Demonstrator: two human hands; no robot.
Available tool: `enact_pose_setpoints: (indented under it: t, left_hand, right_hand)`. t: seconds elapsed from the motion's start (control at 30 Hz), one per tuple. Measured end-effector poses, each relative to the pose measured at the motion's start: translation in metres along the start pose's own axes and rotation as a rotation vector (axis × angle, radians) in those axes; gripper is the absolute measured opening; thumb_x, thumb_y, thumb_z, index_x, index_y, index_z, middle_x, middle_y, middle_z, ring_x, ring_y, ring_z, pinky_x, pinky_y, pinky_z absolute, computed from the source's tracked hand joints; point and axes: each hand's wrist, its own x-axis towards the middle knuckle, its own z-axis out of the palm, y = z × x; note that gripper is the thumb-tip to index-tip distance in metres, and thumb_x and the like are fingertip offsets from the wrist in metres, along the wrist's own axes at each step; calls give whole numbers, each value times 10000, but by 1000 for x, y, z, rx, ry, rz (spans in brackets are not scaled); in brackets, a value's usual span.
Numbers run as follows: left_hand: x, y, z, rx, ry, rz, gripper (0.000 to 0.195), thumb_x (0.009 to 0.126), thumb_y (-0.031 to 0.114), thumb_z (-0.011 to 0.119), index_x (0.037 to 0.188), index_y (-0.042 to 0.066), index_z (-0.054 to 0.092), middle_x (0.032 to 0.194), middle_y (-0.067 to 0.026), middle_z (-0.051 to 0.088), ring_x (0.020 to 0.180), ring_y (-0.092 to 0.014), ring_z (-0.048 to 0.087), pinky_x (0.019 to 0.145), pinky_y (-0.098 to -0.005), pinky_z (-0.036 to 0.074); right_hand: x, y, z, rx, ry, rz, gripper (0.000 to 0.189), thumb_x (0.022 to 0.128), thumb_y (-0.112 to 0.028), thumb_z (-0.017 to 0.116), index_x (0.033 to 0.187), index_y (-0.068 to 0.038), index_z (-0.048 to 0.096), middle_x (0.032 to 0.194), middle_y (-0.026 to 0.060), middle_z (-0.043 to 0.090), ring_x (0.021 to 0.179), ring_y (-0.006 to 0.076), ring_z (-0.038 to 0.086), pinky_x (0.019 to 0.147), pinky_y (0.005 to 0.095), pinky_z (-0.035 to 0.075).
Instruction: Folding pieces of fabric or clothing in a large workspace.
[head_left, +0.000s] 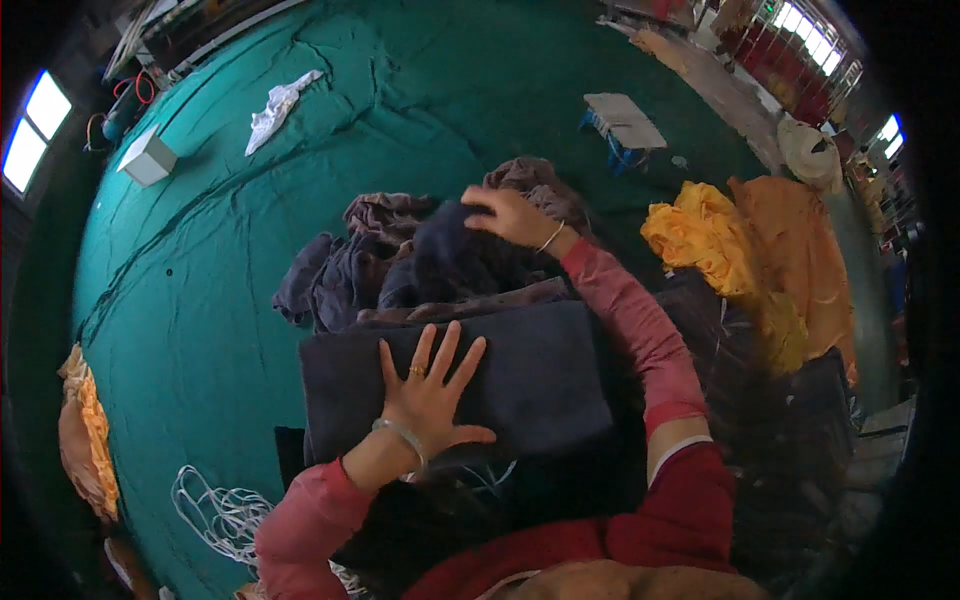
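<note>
My left hand (427, 397) lies flat with spread fingers on a stack of folded dark grey cloth (540, 375) in front of me. Beyond the stack is a heap of crumpled dark blue and brown cloths (352, 274). My right hand (499, 214) is over that heap, fingers bent at a dark blue cloth (442, 240) that looks blurred; whether the fingers grip it is hard to tell. Brown cloth (532, 180) lies bunched just behind the right hand.
Green sheeting (225, 360) covers the floor. White cord (225, 517) lies coiled at lower left. Yellow cloth (705, 232) and orange cloth (802, 247) are piled at right. Farther off are a small stool (622, 120), a white box (148, 159) and a white cloth (276, 112).
</note>
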Motion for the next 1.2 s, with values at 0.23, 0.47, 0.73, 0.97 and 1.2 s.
enact_pose_setpoints:
  t: [0.23,0.47,0.73,0.97,1.2]
  left_hand:
    - [25,-7,-5,-141,159,-73,959,625,568,669,1392,185,240,1406,-125,282,1290,-331,272,974,-656,96]
    - [83,-11,-60,-1321,572,169,553,810,225,659,1239,-16,407,1155,-78,513,1079,-160,481,922,-254,377]
    - [70,-19,-80,-1949,354,77,312,776,89,633,1064,-3,560,964,-78,616,867,-174,599,770,-289,492]
    - [74,-34,-69,-1673,159,307,394,740,-15,606,1129,-18,543,1076,-101,598,977,-196,573,863,-315,459]
    - [69,-84,-66,-1354,135,8,321,792,137,616,1070,-21,593,965,-82,637,932,-166,572,865,-286,434]
  right_hand:
    - [29,-135,-79,7,308,-95,318,808,-191,636,1033,7,528,954,138,597,868,200,599,738,293,458]
    - [34,-243,-79,656,-11,-120,268,880,-168,546,1110,-31,528,990,73,607,879,139,584,746,256,476]
    - [-10,-175,-90,468,241,177,317,918,-250,474,1129,-17,516,1056,94,586,928,153,576,798,288,476]
    - [-39,-121,-34,1241,-82,504,413,894,-267,521,1191,19,490,1173,116,548,1079,172,518,925,294,396]
    - [-46,-141,-81,88,273,-10,362,825,-106,590,1154,22,509,1141,81,568,1024,193,553,918,307,415]
